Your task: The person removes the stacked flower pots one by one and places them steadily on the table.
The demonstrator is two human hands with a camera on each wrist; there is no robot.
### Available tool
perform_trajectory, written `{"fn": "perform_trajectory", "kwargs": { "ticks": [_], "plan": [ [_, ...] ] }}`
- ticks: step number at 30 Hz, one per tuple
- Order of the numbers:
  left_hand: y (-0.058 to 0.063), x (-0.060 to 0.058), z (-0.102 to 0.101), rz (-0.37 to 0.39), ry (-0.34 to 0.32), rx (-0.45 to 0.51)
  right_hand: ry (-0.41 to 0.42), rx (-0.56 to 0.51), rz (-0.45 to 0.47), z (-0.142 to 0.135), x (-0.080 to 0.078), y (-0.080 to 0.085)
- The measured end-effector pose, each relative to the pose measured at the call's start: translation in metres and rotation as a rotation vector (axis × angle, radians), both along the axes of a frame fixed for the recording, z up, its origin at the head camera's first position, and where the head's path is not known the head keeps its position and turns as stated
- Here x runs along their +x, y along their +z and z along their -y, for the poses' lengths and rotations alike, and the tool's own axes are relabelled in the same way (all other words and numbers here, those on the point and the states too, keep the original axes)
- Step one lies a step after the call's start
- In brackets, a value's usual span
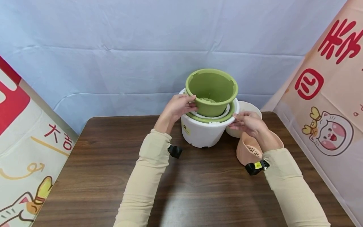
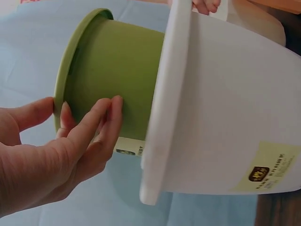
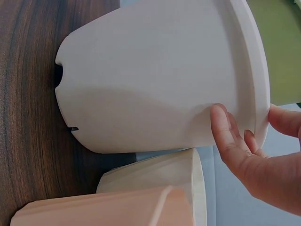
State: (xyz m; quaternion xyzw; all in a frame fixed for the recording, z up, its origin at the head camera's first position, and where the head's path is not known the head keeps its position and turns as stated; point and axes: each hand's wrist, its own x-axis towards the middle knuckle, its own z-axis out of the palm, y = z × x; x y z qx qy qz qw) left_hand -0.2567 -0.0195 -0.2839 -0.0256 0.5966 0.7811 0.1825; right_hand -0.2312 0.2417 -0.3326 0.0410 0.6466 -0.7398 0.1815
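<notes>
A green flowerpot (image 1: 211, 88) stands partly raised out of a nested stack, its rim tilted toward the viewer. My left hand (image 1: 181, 105) pinches its rim, thumb on the edge and fingers against the outer wall, as the left wrist view shows closely. Below it, another green rim and a white rim lie inside the large white flowerpot (image 1: 201, 134), which bears a yellow label (image 2: 263, 172). My right hand (image 1: 248, 122) grips the large pot's rim at the right, thumb on top and fingertips under the lip against the wall.
A cream pot (image 1: 249, 107) stands behind my right hand, right of the stack. In front of it is a pink pot (image 1: 244, 151) with a perforated bottom, partly hidden by my forearm. The brown wooden table (image 1: 113, 157) ends at a pale cloth backdrop (image 1: 127, 63).
</notes>
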Motion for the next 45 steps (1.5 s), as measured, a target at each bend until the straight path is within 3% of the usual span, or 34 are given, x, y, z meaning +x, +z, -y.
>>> {"fn": "perform_trajectory", "kwargs": {
  "ticks": [8,34,45],
  "plan": [
    [0.013,0.006,0.003,-0.055,0.008,0.052,0.005,0.001,0.003,-0.001,0.0,0.001],
    [0.031,0.03,0.015,-0.128,0.026,0.12,0.021,-0.012,-0.007,-0.001,0.0,0.0],
    [0.038,0.039,0.019,-0.2,0.037,0.135,0.019,-0.018,-0.005,-0.002,0.0,0.0]
  ]
}}
